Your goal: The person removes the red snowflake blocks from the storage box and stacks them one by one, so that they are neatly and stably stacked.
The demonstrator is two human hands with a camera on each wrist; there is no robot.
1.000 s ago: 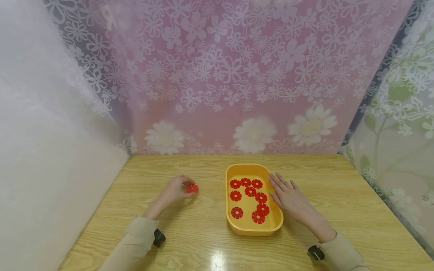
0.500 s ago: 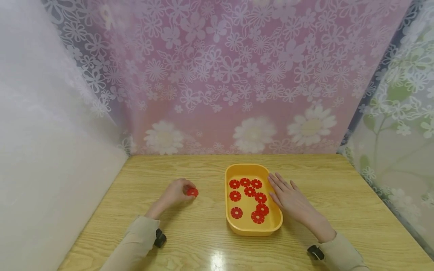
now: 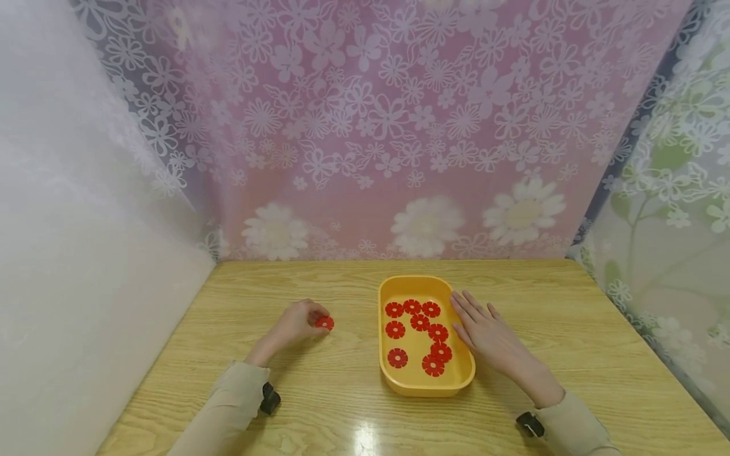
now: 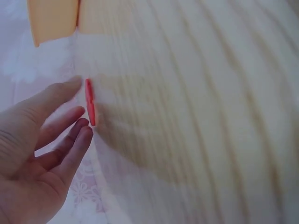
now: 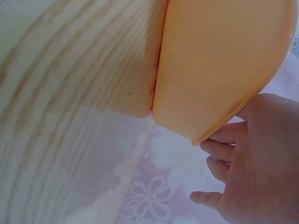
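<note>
In the head view, my left hand (image 3: 298,323) is low over the table, with thumb and fingertips around the edge of a red notched plastic disc (image 3: 325,323). The left wrist view shows that disc (image 4: 90,103) edge-on, flat to the tabletop, between thumb tip and fingertips; whether it touches the wood is unclear. Several matching red flower-shaped discs (image 3: 397,358) lie inside a yellow plastic tray (image 3: 426,386), some overlapping. My right hand (image 3: 493,339) rests with straight fingers along the tray's right rim. From the right wrist, its fingers (image 5: 219,149) touch the tray's outer side.
A wood-grain table (image 3: 319,405) carries everything. Floral cloth (image 3: 399,126) hangs behind its far edge, a pale sheet (image 3: 85,253) on the left and a flowered one (image 3: 673,209) on the right. The tray stands right of centre.
Over the last second my left hand lowered slightly with the red disc, which tipped to lie flatter, and then stayed nearly still. The right hand and the tray have not visibly moved.
</note>
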